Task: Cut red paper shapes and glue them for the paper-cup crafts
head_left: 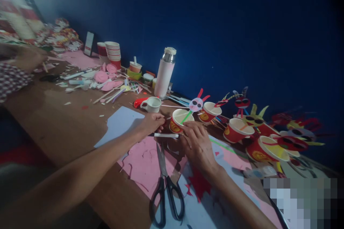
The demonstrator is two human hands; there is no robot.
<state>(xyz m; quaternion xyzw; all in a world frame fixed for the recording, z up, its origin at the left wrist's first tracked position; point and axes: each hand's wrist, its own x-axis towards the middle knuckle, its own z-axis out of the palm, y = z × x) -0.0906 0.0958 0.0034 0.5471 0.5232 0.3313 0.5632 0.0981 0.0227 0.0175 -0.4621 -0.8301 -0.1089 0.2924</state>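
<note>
My left hand (pixel 152 123) has its thumb and fingers pinched together just left of a red and white paper cup (pixel 176 126); what they hold, if anything, is too small to make out. Fingers bent, my right hand (pixel 198 145) is closed in front of that cup, its fingertips by the end of a white pen-like stick (pixel 166 135). Whether they grip the stick is unclear. Inside the cup stands a green straw (pixel 186 117) topped by a round pale face (pixel 196 104) with dark eyes and red ears. Below my hands lie black-handled scissors (pixel 163 182) on pink paper (pixel 142 161).
More paper cups (pixel 238 130) with paper faces line the right side. A white flask (pixel 165 73) and a small mug (pixel 152 105) stand behind. Stacked cups (pixel 113 53), pink scraps (pixel 103 76) and a phone (pixel 88 44) are farther left. Another person's hand (pixel 29 58) shows at far left.
</note>
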